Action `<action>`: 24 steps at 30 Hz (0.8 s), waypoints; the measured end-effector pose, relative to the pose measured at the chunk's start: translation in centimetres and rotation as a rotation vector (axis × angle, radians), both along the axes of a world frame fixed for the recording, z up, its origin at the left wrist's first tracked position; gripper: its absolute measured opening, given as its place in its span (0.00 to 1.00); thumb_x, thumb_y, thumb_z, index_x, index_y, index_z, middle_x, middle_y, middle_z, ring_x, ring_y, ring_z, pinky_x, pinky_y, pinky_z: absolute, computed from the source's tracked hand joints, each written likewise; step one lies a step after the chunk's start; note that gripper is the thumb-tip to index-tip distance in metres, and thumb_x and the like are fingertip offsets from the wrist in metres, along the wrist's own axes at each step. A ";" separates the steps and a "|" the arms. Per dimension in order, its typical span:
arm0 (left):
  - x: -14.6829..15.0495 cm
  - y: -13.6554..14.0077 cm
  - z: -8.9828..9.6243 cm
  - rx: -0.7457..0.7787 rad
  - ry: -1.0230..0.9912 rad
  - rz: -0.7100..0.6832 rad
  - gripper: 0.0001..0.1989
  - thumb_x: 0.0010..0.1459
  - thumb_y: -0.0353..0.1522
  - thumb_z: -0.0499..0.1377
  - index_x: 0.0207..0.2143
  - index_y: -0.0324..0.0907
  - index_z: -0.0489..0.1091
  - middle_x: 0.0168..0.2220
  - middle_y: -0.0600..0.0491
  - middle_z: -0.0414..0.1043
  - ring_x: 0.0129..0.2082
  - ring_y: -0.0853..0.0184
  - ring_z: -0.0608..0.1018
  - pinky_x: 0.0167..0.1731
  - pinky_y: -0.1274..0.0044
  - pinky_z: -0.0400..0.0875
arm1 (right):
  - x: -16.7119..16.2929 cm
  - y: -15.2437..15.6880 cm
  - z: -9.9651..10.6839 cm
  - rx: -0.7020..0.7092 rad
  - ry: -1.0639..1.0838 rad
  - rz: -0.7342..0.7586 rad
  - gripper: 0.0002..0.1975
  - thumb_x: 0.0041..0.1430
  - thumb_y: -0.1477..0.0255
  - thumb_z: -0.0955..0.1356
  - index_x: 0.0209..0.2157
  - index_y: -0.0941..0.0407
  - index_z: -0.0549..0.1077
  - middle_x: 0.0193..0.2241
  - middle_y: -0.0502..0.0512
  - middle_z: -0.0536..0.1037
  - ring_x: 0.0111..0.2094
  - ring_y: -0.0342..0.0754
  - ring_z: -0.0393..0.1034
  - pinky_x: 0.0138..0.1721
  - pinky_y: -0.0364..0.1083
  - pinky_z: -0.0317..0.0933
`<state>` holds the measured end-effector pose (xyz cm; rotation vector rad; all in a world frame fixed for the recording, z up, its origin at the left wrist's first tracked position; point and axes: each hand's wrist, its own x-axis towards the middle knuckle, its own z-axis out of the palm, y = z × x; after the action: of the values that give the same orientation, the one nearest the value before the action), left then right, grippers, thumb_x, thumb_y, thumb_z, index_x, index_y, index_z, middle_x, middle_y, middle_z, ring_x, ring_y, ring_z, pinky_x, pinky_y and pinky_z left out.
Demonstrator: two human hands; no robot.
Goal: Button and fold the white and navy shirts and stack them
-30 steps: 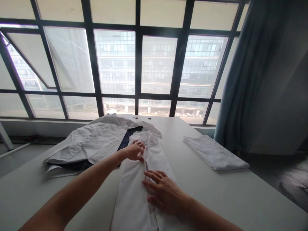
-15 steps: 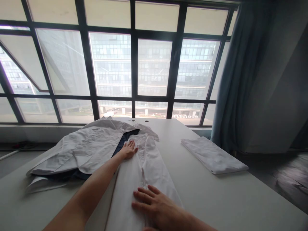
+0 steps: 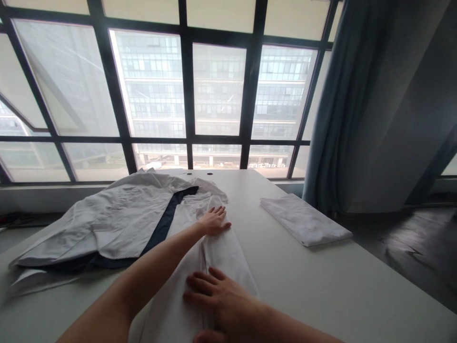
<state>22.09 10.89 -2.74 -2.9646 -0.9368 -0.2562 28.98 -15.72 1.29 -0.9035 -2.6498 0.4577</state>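
Left hand (image 3: 214, 222), centre frame: shifted onto right half of white cloth (image 3: 233, 259); right hand (image 3: 226, 297), lower centre. Both spread, nothing grasped; flattening is apparently extended rightward.

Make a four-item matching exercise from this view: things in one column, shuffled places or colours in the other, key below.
1. left hand
2. folded white cloth
3. curtain
4. right hand

A. blue-grey, beside the windows
B. over the long white cloth's near part
C. at that cloth's far part
D. on the table, right of both hands

Pairs: 1-C, 2-D, 3-A, 4-B
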 end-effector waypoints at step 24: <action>-2.1 -3.2 1.9 -0.170 0.019 -0.135 0.34 0.68 0.49 0.41 0.69 0.39 0.47 0.70 0.44 0.41 0.70 0.59 0.46 0.66 0.64 0.40 | 0.2 -0.2 0.5 -0.017 -0.014 -0.004 0.37 0.61 0.48 0.64 0.65 0.51 0.59 0.66 0.61 0.58 0.66 0.57 0.51 0.67 0.58 0.37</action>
<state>20.03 7.69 -0.81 -3.1855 -0.7949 -0.1574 29.18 -15.92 1.82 -0.9198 -2.6599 0.4753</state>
